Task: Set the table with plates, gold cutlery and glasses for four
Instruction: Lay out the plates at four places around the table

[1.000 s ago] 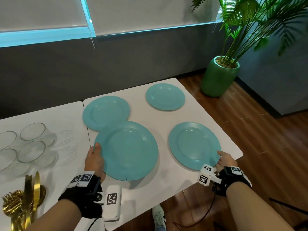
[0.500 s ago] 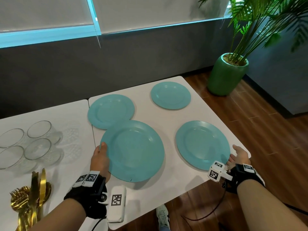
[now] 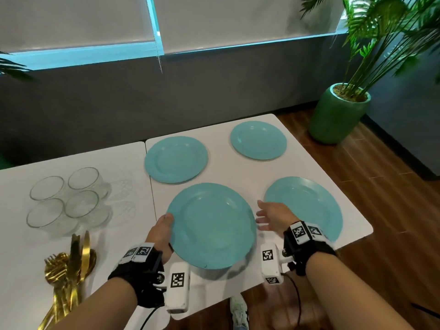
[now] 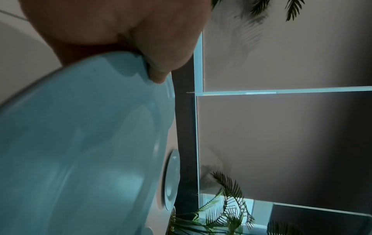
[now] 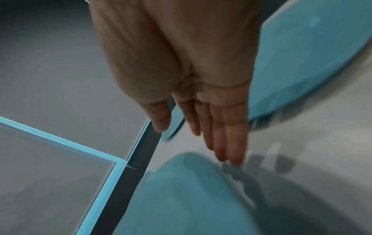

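My left hand [image 3: 164, 231] grips the left rim of a teal plate [image 3: 212, 225], held tilted just above the white table [image 3: 214, 287]; in the left wrist view the thumb [image 4: 161, 63] presses on that plate's [image 4: 80, 143] rim. My right hand [image 3: 271, 216] hovers open by the plate's right rim, fingers [image 5: 225, 135] straight, not touching it. Three more teal plates lie flat: far left [image 3: 175, 159], far right [image 3: 258, 140], near right [image 3: 307, 206]. Several clear glasses [image 3: 71, 201] and a pile of gold cutlery [image 3: 69, 270] sit on the left table.
The near table edge runs just below the held plate, over wooden floor [image 3: 392, 210]. A potted palm in a green pot [image 3: 338, 115] stands to the right past the table. A dark wall with window blinds lies behind.
My right hand left the near right plate's edge and swung left to the held plate's right side. The left hand keeps its grip on the plate, which now looks raised and tilted.
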A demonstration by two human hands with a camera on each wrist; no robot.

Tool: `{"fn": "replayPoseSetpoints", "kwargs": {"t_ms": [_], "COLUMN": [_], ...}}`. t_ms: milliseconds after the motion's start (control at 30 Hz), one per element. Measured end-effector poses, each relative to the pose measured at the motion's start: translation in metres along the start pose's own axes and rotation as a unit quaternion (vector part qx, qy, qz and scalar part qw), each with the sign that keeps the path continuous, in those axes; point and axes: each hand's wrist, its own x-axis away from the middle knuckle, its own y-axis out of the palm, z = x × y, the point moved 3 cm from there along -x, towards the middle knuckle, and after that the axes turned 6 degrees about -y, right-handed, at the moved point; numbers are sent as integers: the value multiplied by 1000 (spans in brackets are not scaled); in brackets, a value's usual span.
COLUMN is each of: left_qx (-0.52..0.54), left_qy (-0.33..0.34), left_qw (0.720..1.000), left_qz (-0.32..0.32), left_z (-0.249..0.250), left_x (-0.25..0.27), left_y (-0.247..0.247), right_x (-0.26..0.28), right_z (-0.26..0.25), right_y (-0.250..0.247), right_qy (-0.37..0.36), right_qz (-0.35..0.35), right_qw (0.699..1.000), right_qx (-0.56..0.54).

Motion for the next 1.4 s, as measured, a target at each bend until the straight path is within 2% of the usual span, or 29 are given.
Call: {"fn": "replayPoseSetpoints", "kwargs": {"t_ms": [67,167,367,633,833,1400], "left_qx": [3,-16,-112,-130,-84,-136], "left_qy": [-31,-65,-67,-78,-104,-102], "left_qw": [1000,998,990,988,991,985], "left_qz": [3,21,45,36,28,29], "left_z": [-5,-13,-17,-19,-20,-18], "left_x": [-1,-3,-2,5,4,-5], "left_y": [-13,-35,-67,-75,-77,-86], "right_x": [-2,-9,-5,-7,-8,2], "right_z": [8,20,39,54,54,43], "right_y": [23,39,55,61,58,58], "right_qy": [23,24,34,43,48,45], "right_qz": [-32,-38,-35,-21,-18,-9], "right_qw": [999,996,996,997,996,996], "right_qx": [34,73,70,60,71,74]}}
